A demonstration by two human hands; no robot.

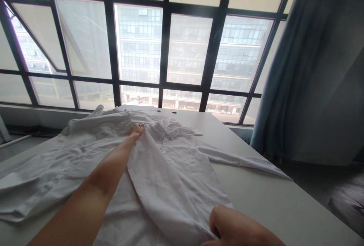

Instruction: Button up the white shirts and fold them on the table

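A white long-sleeved garment with buttons, which looks like a shirt or coat (182, 162), lies spread over the table. My left hand (137, 129) reaches far forward, its fingers closed on the cloth near the collar end. At the lower right my right hand (231, 225) is curled closed on the near edge of the same front panel. Between the two hands the panel stretches in a long, slightly lifted fold. One sleeve (244, 160) lies out to the right across the table, and more wrinkled cloth spreads to the left.
The white table (264, 189) has two dark round holes near its far end. Beyond it stands a dark-framed window wall (166, 48), with one pane tilted open at the left. A blue-grey curtain (287, 71) hangs at the right. A blurred pale object (348, 196) sits at the right edge.
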